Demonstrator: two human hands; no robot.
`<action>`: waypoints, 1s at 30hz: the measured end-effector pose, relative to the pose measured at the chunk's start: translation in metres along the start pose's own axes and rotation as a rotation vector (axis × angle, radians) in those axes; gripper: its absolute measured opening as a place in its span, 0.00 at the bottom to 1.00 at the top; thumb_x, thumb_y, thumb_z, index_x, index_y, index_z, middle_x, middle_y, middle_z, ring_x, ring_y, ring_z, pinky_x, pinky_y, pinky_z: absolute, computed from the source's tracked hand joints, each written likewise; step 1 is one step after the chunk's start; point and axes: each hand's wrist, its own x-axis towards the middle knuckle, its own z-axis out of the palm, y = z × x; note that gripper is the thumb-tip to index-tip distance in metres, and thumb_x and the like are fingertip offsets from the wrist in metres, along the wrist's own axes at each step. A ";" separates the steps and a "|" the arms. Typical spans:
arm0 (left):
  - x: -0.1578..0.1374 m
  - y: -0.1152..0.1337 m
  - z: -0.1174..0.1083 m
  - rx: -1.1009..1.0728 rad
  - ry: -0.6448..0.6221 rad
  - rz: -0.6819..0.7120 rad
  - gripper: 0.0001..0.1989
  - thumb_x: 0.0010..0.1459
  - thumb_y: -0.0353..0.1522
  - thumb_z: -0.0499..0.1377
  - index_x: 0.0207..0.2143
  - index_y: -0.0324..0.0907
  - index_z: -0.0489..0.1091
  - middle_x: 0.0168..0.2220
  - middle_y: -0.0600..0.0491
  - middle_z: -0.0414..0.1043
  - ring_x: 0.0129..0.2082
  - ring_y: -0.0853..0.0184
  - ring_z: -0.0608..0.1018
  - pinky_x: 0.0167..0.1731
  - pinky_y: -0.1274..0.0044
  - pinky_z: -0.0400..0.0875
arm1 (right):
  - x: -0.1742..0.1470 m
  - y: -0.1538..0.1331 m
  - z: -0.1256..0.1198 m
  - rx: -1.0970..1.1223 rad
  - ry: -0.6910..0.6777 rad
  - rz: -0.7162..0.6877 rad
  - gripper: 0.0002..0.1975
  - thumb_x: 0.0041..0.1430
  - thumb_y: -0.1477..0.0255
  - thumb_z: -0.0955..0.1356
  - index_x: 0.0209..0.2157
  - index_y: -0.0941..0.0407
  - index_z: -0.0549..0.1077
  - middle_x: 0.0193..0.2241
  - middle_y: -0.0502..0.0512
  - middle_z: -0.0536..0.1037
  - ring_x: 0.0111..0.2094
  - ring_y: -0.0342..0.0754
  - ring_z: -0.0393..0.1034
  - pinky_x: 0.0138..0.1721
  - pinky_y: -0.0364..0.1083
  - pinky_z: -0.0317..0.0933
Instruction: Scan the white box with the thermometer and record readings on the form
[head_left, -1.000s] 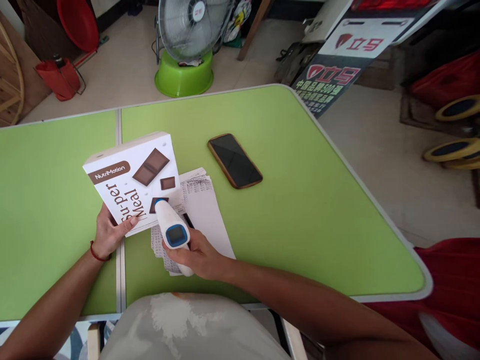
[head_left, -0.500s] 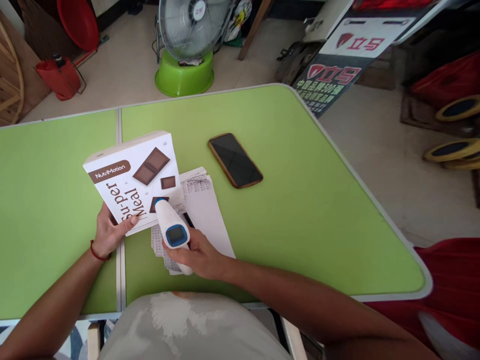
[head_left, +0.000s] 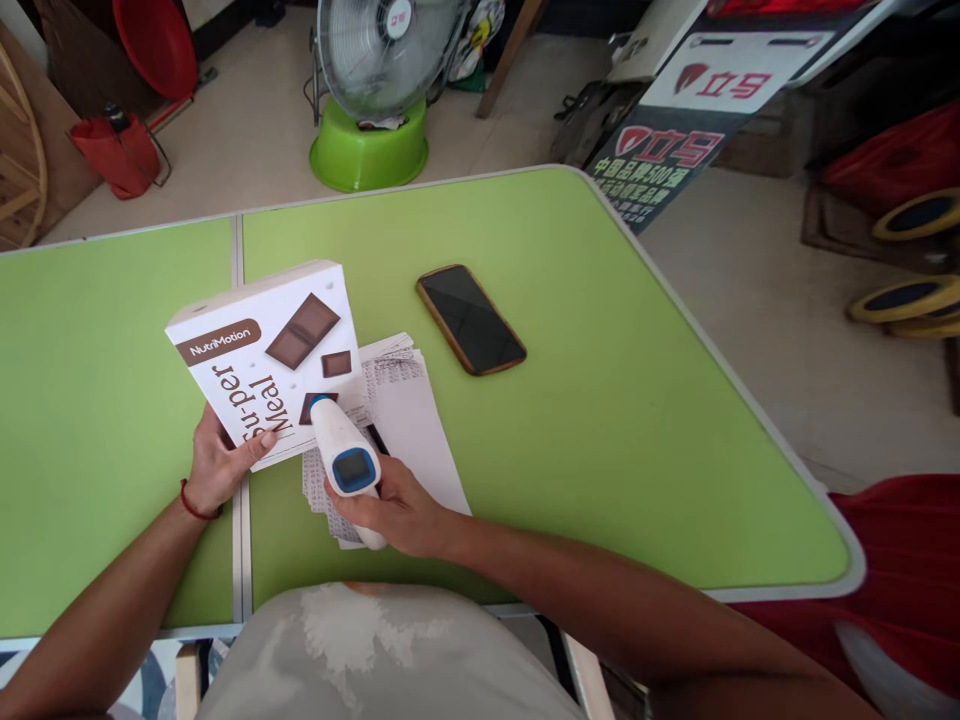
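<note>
My left hand (head_left: 219,462) grips the lower left corner of a white box (head_left: 238,362) printed "NutriMotion" with chocolate pieces on its front, the thumb lying across the face. The box is held tilted above the table. My right hand (head_left: 401,507) is wrapped round the handle of a white and blue infrared thermometer (head_left: 343,445). Its blue tip points at the lower right part of the box; whether the two touch I cannot tell. Under both lie papers (head_left: 415,420) with small print, and a dark pen-like thing (head_left: 376,438) shows partly on them.
A black phone in a brown case (head_left: 472,320) lies on the green table (head_left: 637,430) to the right of the papers. Past the far edge are a fan (head_left: 394,50) on an upturned green basin (head_left: 367,155) and a red bag (head_left: 120,155). A red chair (head_left: 900,560) stands at the right.
</note>
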 end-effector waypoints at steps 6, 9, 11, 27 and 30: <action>0.000 -0.002 -0.001 0.002 -0.003 0.002 0.26 0.43 0.43 0.71 0.41 0.37 0.70 0.44 0.43 0.76 0.42 0.54 0.77 0.42 0.65 0.74 | 0.000 0.000 0.000 -0.016 0.004 0.007 0.10 0.50 0.66 0.67 0.26 0.54 0.61 0.20 0.44 0.60 0.23 0.40 0.53 0.24 0.42 0.50; 0.000 -0.004 -0.002 0.013 -0.008 0.011 0.26 0.43 0.42 0.71 0.41 0.37 0.70 0.44 0.43 0.76 0.42 0.54 0.77 0.41 0.65 0.74 | 0.000 0.001 0.000 -0.011 0.010 -0.003 0.10 0.50 0.67 0.67 0.26 0.54 0.61 0.20 0.44 0.61 0.24 0.40 0.54 0.24 0.42 0.51; 0.000 -0.004 -0.002 0.016 -0.009 0.012 0.25 0.44 0.42 0.70 0.41 0.37 0.70 0.44 0.42 0.76 0.42 0.54 0.77 0.42 0.65 0.73 | 0.000 0.001 0.000 -0.011 0.005 -0.015 0.10 0.50 0.67 0.67 0.26 0.54 0.61 0.20 0.45 0.61 0.24 0.41 0.54 0.25 0.43 0.52; 0.000 -0.001 0.000 0.003 -0.004 0.016 0.25 0.44 0.42 0.70 0.40 0.37 0.70 0.43 0.43 0.76 0.41 0.55 0.77 0.41 0.67 0.74 | 0.001 0.008 0.000 -0.012 0.035 -0.059 0.09 0.50 0.68 0.68 0.27 0.54 0.62 0.21 0.44 0.61 0.23 0.40 0.54 0.24 0.42 0.53; 0.000 -0.001 0.000 -0.002 0.002 0.010 0.26 0.43 0.42 0.71 0.41 0.37 0.70 0.44 0.43 0.76 0.41 0.55 0.78 0.41 0.66 0.75 | 0.000 0.007 -0.001 -0.025 0.042 -0.061 0.08 0.50 0.68 0.68 0.27 0.54 0.63 0.21 0.44 0.61 0.24 0.40 0.54 0.25 0.42 0.53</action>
